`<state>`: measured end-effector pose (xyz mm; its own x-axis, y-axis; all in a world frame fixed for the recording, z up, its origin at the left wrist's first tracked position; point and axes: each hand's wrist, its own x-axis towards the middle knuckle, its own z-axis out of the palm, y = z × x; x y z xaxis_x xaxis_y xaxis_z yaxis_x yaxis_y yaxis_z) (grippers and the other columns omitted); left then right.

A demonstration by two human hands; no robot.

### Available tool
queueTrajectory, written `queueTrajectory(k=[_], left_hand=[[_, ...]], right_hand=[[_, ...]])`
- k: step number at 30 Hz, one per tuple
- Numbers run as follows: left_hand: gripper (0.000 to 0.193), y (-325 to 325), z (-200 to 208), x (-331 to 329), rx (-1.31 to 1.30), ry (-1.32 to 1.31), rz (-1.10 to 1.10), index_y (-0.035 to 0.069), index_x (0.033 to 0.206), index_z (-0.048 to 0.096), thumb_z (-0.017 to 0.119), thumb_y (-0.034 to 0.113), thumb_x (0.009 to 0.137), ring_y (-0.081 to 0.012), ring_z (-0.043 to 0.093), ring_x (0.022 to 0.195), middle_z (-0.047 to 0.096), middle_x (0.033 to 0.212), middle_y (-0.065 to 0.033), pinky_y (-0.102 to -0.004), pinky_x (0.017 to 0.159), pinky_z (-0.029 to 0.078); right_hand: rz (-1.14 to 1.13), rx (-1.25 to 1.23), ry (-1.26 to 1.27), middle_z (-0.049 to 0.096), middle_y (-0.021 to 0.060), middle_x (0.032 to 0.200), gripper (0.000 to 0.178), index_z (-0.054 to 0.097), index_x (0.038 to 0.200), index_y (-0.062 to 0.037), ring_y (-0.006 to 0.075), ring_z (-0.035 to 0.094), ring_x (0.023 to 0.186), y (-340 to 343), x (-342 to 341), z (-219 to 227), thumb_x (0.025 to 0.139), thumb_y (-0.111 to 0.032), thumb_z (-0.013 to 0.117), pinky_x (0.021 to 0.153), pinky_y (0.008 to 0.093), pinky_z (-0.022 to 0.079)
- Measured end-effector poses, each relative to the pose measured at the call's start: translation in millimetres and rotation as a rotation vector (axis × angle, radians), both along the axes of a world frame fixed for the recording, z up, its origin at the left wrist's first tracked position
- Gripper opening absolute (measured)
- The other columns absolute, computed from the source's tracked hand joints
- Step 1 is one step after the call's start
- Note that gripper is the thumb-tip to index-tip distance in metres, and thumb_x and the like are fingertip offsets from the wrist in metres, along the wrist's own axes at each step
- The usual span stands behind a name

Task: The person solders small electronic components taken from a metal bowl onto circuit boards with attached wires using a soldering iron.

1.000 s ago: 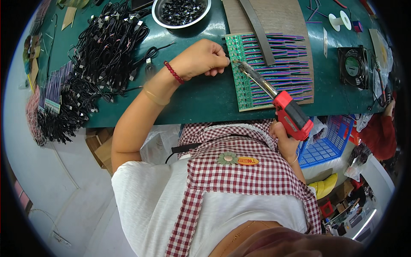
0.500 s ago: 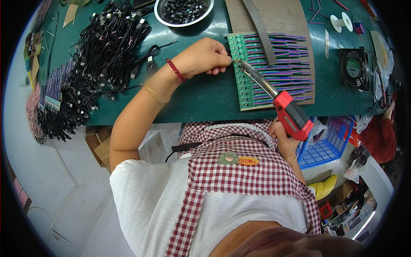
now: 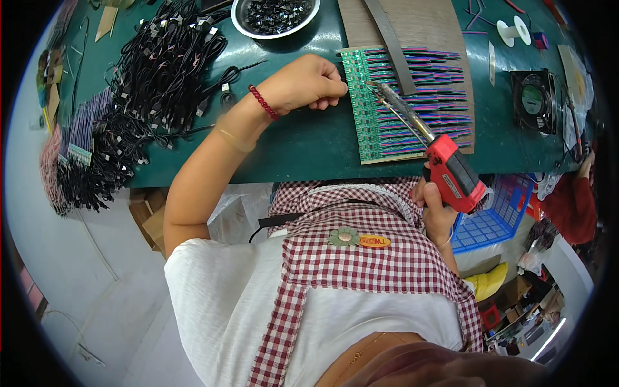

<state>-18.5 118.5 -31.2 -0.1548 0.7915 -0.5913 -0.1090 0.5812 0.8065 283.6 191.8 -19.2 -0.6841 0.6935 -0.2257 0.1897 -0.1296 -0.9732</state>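
My right hand [image 3: 438, 209] grips a red and black soldering gun [image 3: 451, 169], its metal barrel slanting up and to the left. The tip is over a panel of green circuit boards [image 3: 361, 119], a little right of the panel's left edge. Rows of blue, pink and black wires [image 3: 429, 103] run from the boards to the right. Just outside the panel's left edge is my left hand [image 3: 309, 84], its fingers pinched together. What they hold is hidden, though a bit of black shows beside the fingertips. A grey flat bar [image 3: 394, 55] lies across the wires.
A brown board [image 3: 425, 26] lies under the panel. Behind my left hand stands a metal bowl [image 3: 276, 32] of small black parts. Black cables [image 3: 169, 58] are heaped at left. At right are a small fan [image 3: 534, 102] and a white spool [image 3: 514, 32].
The soldering gun has shifted to the right, and its tip has drawn away from my left fingertips. My left hand has barely moved and stays pinched.
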Motion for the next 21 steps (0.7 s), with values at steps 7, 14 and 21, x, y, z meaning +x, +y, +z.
queueTrajectory(k=[7,14,21], left_hand=[[0.019,-2.7,0.8,-0.7,-0.006,0.006,-0.018,0.005,0.064,0.053,0.06,0.015,0.079,-0.005,0.048,0.049,0.056,0.059,-0.0015,-0.0177,0.044,0.037],[0.019,-25.9,15.5,-3.5,0.076,0.103,0.066,-0.002,0.074,0.059,0.058,0.015,0.083,-0.0075,0.055,0.055,0.061,0.065,-0.0036,-0.0194,0.051,0.043],[0.018,-34.9,29.9,-38.5,0.335,1.268,0.231,-0.001,0.082,0.06,0.06,0.017,0.081,-0.0179,0.057,0.062,0.061,0.072,-0.0101,-0.0281,0.058,0.044]], right_hand=[[0.003,0.02,-0.001,0.044,0.0049,0.056,0.03,0.046,0.113,0.0031,0.0105,0.039,0.047,0.4,-3.6,2.6,0.086,-0.01,0.051,0.048,0.0258,0.036],[-0.017,-0.015,0.056,0.044,0.0049,0.055,0.032,0.045,0.112,0.0028,0.0107,0.039,0.045,6.2,-6.6,5.1,0.086,-0.015,0.052,0.046,0.0256,0.036],[-0.091,-0.118,0.145,0.043,0.0053,0.055,0.033,0.044,0.11,0.0026,0.0108,0.039,0.044,13.8,-20.2,10.4,0.087,-0.02,0.052,0.045,0.0249,0.037]])
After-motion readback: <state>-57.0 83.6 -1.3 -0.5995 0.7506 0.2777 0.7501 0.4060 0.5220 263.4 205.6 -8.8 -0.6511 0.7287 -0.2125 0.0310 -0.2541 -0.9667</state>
